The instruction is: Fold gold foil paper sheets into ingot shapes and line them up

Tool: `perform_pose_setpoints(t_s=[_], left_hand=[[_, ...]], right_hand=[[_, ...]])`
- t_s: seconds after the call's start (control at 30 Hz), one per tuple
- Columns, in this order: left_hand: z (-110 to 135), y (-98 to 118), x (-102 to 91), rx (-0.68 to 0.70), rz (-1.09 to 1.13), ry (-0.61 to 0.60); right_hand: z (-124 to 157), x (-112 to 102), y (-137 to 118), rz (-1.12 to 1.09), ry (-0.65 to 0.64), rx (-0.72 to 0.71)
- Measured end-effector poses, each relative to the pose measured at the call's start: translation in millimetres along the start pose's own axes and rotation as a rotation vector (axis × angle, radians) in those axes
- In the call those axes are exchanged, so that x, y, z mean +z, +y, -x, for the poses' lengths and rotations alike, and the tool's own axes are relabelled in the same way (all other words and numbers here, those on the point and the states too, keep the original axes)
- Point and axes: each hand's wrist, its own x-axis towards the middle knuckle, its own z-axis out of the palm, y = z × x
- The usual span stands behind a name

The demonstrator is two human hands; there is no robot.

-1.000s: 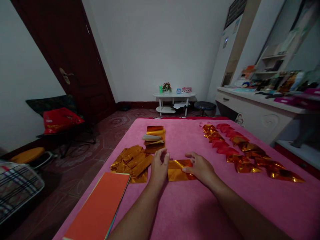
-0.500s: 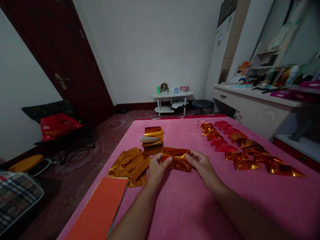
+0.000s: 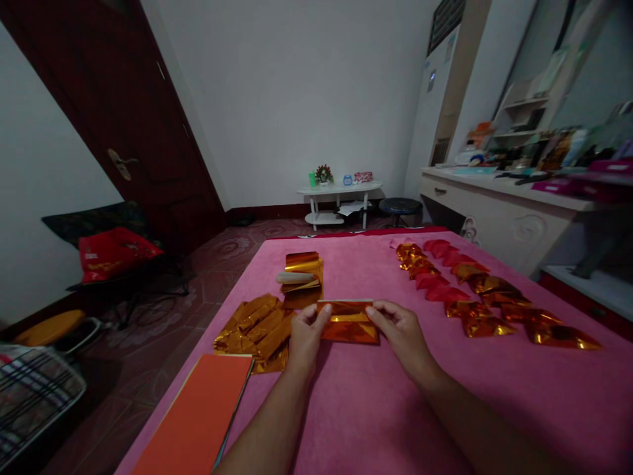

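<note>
A sheet of gold foil paper [image 3: 350, 330] with a folded upper edge stretches between both hands over the pink cloth. My left hand [image 3: 307, 330] pinches its left end, thumb on top. At the right end, my right hand [image 3: 398, 324] pinches the upper corner in the same way. Flat gold foil pieces [image 3: 252, 323] lie heaped just left of my left hand. Behind them sits a stack of gold foil sheets [image 3: 302, 262] with a pale roll-shaped object [image 3: 295, 278] on it.
Rows of folded gold foil shapes [image 3: 487, 316] and red ones [image 3: 438, 288] lie on the right of the pink-covered surface [image 3: 366, 409]. An orange paper stack [image 3: 198, 409] is at the front left. Beyond stand a small white table [image 3: 341, 189], a stool [image 3: 400, 206] and a dresser [image 3: 494, 188].
The foil paper between my hands has gone from crinkled to flatter and taut, with a straight fold along its top. Both hands stay in nearly the same place.
</note>
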Motion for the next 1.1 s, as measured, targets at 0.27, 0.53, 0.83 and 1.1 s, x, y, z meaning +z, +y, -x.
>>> perform_pose_setpoints(t_s=[0.27,0.53,0.83,1.1], left_hand=[[0.5,0.4,2.3,0.026,-0.062,0.007],[-0.5,-2.6,2.6,0.03,-0.061,0.027],[0.7,-0.2,3.2,0.025,-0.088,0.045],[0.3,1.0,4.8,0.037,-0.162,0.073]], right_hand=[[2.4,-1.3,0.3,-0.084,0.035,0.001],[3.4,-1.0,-0.1,-0.064,0.023,0.003],[5.7,-0.5,-3.0,-0.06,0.02,0.024],[4.5,-2.1,-0.5,-0.058,0.031,0.027]])
